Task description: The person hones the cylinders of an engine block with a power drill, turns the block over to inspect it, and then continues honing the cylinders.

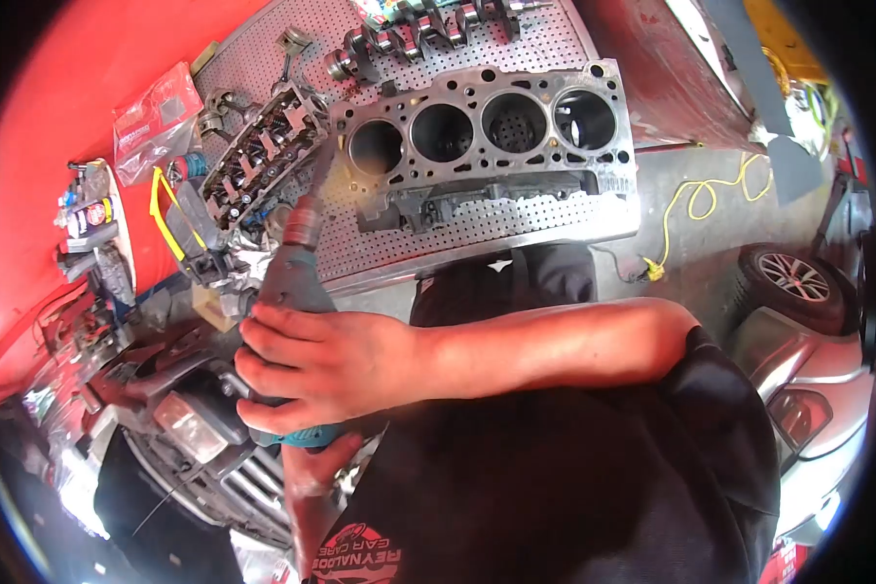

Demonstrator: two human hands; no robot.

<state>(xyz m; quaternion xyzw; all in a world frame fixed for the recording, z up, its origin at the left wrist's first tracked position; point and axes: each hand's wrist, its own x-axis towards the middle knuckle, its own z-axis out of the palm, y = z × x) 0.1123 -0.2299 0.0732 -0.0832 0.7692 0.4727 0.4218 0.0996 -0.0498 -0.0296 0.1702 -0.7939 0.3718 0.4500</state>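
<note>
My right hand is wrapped over the body of a dark and teal power drill. Under it, my left hand closes around the drill's rear end, mostly hidden behind the tool and my right hand. The chuck points away from me, and its narrow front attachment reaches the left edge of a bare engine block. A brownish blur surrounds that front end. The block lies on a perforated metal bench top, its cylinder bores facing up.
A cylinder head lies left of the block, and a crankshaft behind it. A plastic parts bag and a yellow-edged item are further left. A yellow cord runs over the floor, near a car wheel.
</note>
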